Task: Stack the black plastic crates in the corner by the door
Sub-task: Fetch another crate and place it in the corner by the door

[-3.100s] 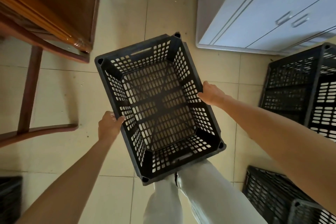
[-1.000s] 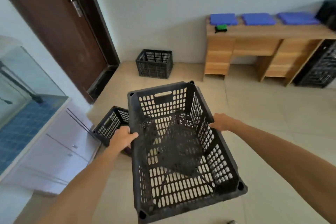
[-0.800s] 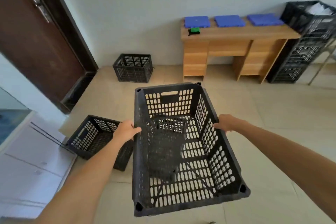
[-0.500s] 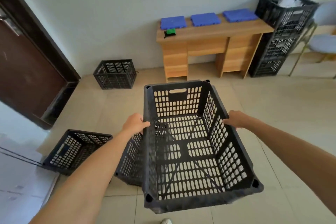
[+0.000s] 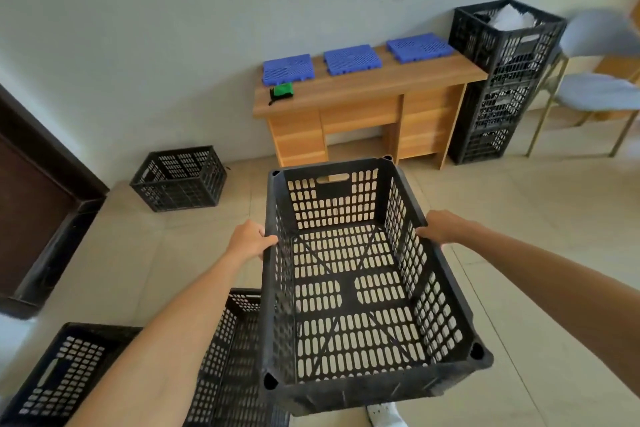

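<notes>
I hold an empty black plastic crate (image 5: 349,291) in front of me, above the floor. My left hand (image 5: 250,239) grips its left rim and my right hand (image 5: 445,226) grips its right rim. Another black crate (image 5: 180,177) stands on the floor against the wall, next to the dark door (image 5: 31,204) at the left. Two more black crates lie near my feet, one at the bottom left (image 5: 62,374) and one (image 5: 235,357) partly hidden behind my left arm and the held crate.
A wooden desk (image 5: 363,104) with three blue tiles (image 5: 352,59) and a green object (image 5: 282,90) stands at the back wall. A tall stack of black crates (image 5: 498,87) is to its right, then a grey chair (image 5: 595,87). Beige tiled floor lies between.
My view has swung from the floor by a white cabinet round to the room and then rightward. The door has slid to the left edge. Both hands still hold the same crate.
</notes>
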`<control>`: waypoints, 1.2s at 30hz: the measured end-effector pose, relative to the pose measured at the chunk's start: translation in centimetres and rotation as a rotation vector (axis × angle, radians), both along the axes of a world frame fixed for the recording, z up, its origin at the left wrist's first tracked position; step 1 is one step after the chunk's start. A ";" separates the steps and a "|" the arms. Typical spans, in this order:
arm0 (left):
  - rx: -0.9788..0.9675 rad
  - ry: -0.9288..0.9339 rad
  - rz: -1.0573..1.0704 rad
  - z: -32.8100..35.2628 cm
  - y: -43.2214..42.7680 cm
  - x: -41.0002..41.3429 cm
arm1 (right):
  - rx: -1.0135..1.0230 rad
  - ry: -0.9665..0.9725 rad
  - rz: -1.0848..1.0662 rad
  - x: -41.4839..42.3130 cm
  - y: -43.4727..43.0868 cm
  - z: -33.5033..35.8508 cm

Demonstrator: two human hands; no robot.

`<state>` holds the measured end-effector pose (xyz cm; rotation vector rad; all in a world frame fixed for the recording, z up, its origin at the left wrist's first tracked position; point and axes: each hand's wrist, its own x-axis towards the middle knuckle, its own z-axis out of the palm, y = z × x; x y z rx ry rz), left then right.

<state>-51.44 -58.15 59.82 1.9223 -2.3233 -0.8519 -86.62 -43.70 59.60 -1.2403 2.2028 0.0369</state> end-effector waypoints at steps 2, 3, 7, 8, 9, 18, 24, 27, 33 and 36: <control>0.008 -0.021 -0.001 -0.3 -2.9 -1.6 | 0.020 -0.003 0.014 -1.9 -3.3 0.1; 0.016 -0.014 0.005 -0.4 -4.4 -2.5 | 0.028 -0.006 0.012 -2.9 -4.8 0.1; 0.024 -0.004 0.029 -0.2 -9.5 -6.1 | 0.026 -0.037 0.012 -6.6 -11.2 0.6; 0.018 -0.003 0.048 0.0 -11.1 -7.1 | 0.030 -0.032 0.018 -7.7 -13.4 0.6; 0.000 -0.003 0.038 0.4 -11.4 -7.5 | 0.028 -0.026 0.028 -7.9 -13.9 0.9; 0.004 0.000 0.246 -0.8 -23.0 -7.2 | 0.066 -0.017 0.319 -9.8 -34.1 0.5; 0.010 -0.063 0.557 -1.1 -28.2 -3.1 | 0.036 -0.119 0.626 -5.5 -48.4 1.5; -0.009 -0.046 0.694 -0.9 -29.8 -0.7 | -0.010 -0.104 0.759 -2.5 -54.4 1.8; -0.019 -0.035 0.870 -1.0 -33.0 4.4 | 0.026 -0.138 0.915 4.4 -63.7 1.5; -0.013 -0.048 0.893 -1.5 -35.8 7.7 | 0.008 -0.151 0.927 8.3 -67.5 1.3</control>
